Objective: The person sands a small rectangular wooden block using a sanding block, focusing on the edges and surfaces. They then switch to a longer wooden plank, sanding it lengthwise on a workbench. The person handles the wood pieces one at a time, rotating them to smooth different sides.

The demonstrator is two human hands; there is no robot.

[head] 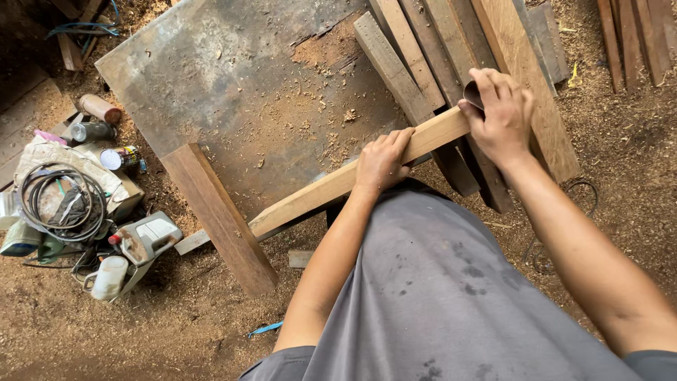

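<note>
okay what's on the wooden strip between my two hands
In the head view, only a bare stretch of the light wooden strip shows between the left hand and the right hand; nothing rests on it there.

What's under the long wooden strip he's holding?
Under the wooden strip lie the dusty grey table and stacked planks; the part beneath both hands stays hidden.
</note>
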